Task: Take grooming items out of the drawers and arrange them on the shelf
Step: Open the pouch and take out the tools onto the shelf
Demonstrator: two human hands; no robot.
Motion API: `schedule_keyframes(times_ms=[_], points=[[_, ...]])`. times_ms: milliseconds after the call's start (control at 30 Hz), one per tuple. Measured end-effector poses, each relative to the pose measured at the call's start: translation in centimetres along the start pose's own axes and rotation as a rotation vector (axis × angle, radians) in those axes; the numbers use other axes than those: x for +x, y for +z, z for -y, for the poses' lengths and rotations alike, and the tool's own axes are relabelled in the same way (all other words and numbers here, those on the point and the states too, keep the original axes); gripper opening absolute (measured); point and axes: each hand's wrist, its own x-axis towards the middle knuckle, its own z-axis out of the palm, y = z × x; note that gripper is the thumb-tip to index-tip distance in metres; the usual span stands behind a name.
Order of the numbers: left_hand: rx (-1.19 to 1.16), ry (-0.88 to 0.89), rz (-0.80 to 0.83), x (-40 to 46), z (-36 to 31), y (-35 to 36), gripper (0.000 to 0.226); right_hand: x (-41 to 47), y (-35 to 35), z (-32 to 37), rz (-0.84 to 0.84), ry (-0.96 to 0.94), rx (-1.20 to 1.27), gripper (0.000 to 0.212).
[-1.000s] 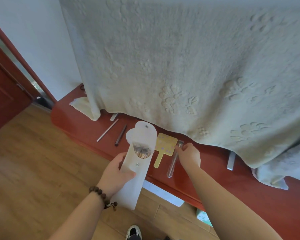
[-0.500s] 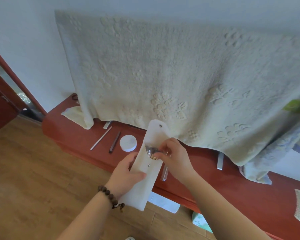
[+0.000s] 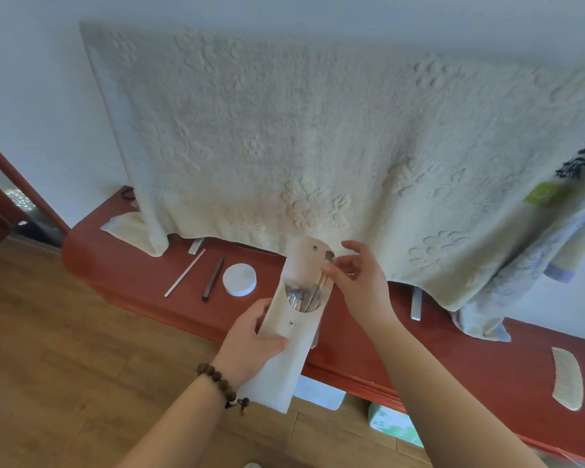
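Observation:
My left hand (image 3: 250,342) grips a long white pouch (image 3: 284,363) upright over the front edge of the red shelf (image 3: 122,261). The pouch's flap is open and several makeup brushes stand inside. My right hand (image 3: 355,282) pinches one brush (image 3: 323,275) by its upper end, partly drawn out of the pouch. On the shelf lie a round white compact (image 3: 239,279), a dark pencil (image 3: 212,279), a thin white stick (image 3: 185,278) and, far right, a pale comb (image 3: 567,378).
A large cream towel (image 3: 318,146) hangs down the wall and covers the back of the shelf. Two metal clips (image 3: 416,304) poke out beneath it. Wooden floor (image 3: 65,366) lies to the left; a white and a green box (image 3: 389,420) sit under the shelf.
My right hand left the clear tube on the shelf, reached into the pouch and now lifts a brush out. The view tilted up and right, bringing the comb into sight.

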Motion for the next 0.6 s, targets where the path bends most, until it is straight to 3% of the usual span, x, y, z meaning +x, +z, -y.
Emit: schedule_keyframes(times_ms=[133,400,600], points=[[0.004,0.021,0.028,0.3,-0.2,0.4,0.045,-1.3,0.4,-0.9,0.015,0.051,-0.071,0.014],[0.066,0.056,0.073,0.8,0.0,0.2,0.046,-0.9,-0.1,-0.8,0.097,0.129,-0.001,0.014],[0.104,0.038,0.074,0.6,0.3,-0.4,0.046,0.8,-1.0,0.0,0.023,0.129,0.108,0.012]])
